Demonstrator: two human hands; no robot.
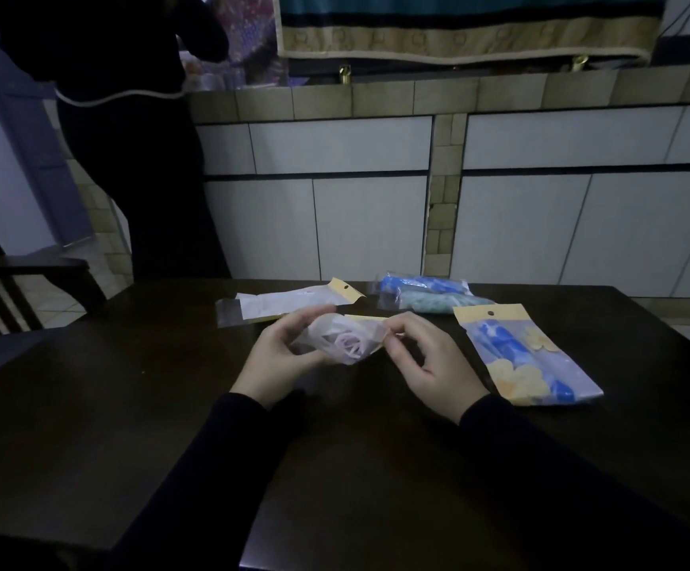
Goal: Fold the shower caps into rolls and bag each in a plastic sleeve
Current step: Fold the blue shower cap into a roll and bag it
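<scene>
Above the dark table (128,405) I hold a pale pink rolled shower cap (347,342) inside a clear plastic sleeve. My left hand (281,356) grips the sleeve from the left, fingers curled round it. My right hand (425,360) pinches the sleeve's right edge between thumb and forefinger. A white bagged cap (293,302) with a yellow header lies just behind my hands. Two bagged rolls, blue and teal (429,296), lie at the back right. Another bagged blue cap (524,356) with a yellow flower print lies to the right of my right hand.
A person in dark clothes (128,138) stands at the back left beside a tiled counter (417,96). A dark wooden chair (17,290) stands at the left of the table. White cabinet doors run behind the table.
</scene>
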